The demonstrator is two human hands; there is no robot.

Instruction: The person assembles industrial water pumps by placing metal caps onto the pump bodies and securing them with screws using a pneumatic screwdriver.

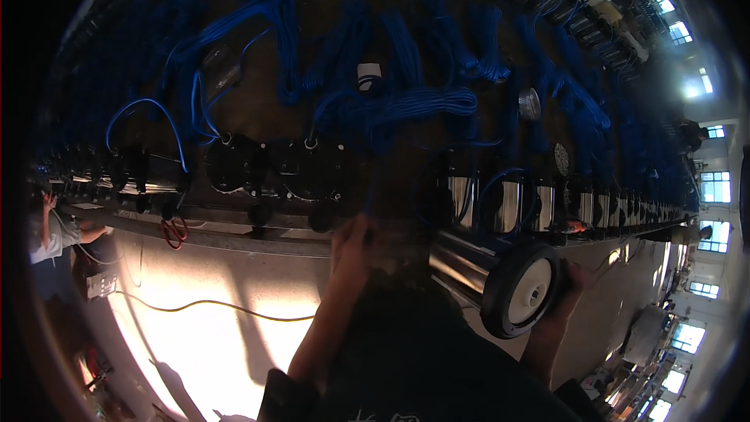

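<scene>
At the right, a shiny metal cylinder (462,267) with a thick black end ring and a white disc (531,291) is tilted off the bench edge toward me. My right hand (573,285) is closed around the black end, its fingers partly hidden behind it. Near the bench edge, my left hand (351,236) is closed at the lower end of a thin blue cable (370,199); shadow obscures its fingertips. Dark round pump-like parts (273,168) lie on the bench to the left of that cable.
Coiled blue cables (406,105) cover the dark bench. More metal cylinders (512,203) line its right edge, near an orange-red tool (574,226). A yellow hose (211,302) crosses the floor. Another person (51,234) is at the far left.
</scene>
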